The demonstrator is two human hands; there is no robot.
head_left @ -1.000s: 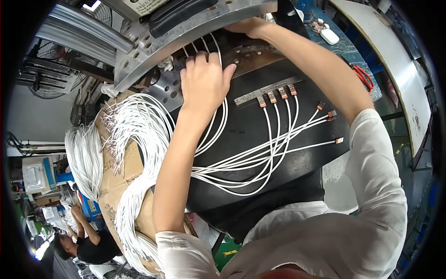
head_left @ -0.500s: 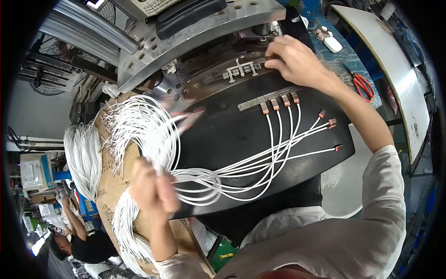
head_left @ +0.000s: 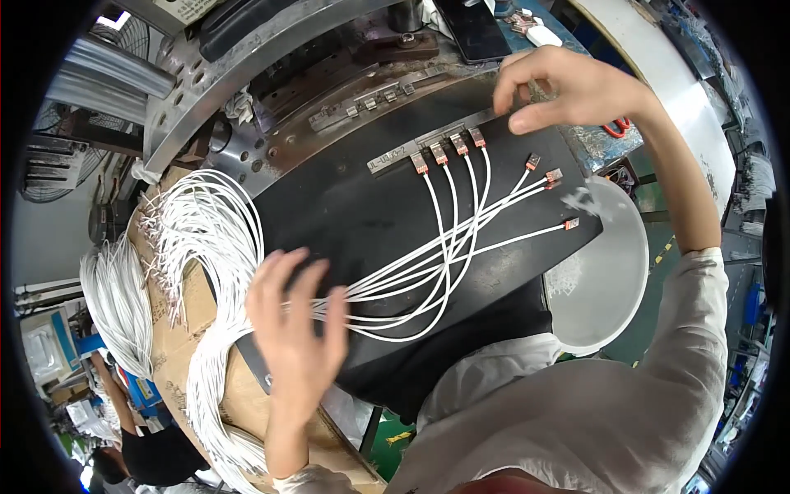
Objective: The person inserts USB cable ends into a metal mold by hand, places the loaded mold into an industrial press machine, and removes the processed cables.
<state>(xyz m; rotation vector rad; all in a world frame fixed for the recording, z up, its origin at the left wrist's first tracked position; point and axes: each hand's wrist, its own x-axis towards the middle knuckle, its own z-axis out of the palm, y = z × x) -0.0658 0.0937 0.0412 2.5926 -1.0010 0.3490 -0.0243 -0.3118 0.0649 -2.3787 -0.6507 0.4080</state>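
Note:
My left hand (head_left: 298, 325) is spread open over white cables (head_left: 457, 247) at the left of the black work surface (head_left: 329, 198); nothing is visible in its grip. At the upper right, my right hand (head_left: 568, 86) hovers with fingers apart and bent, holding nothing. A blurred grey plastic piece (head_left: 583, 202) is in the air above a pale bucket (head_left: 605, 272). Several cable ends with orange-and-metal connectors (head_left: 439, 154) sit in a row along a metal strip (head_left: 389, 159). Other connector ends (head_left: 553, 176) lie loose to the right.
A thick bundle of white cables (head_left: 216, 288) lies on cardboard (head_left: 177, 362) at left, beside another coil (head_left: 119, 309). A metal press (head_left: 185, 107) with a slotted fixture (head_left: 370, 105) stands beyond. A black phone (head_left: 473, 31) and red-handled pliers (head_left: 617, 128) lie near the right hand.
The grey piece has left the fixture and is over the bucket. My right hand has moved right and opened. My left hand has opened, and the blurred cables it held are down. The view has shifted.

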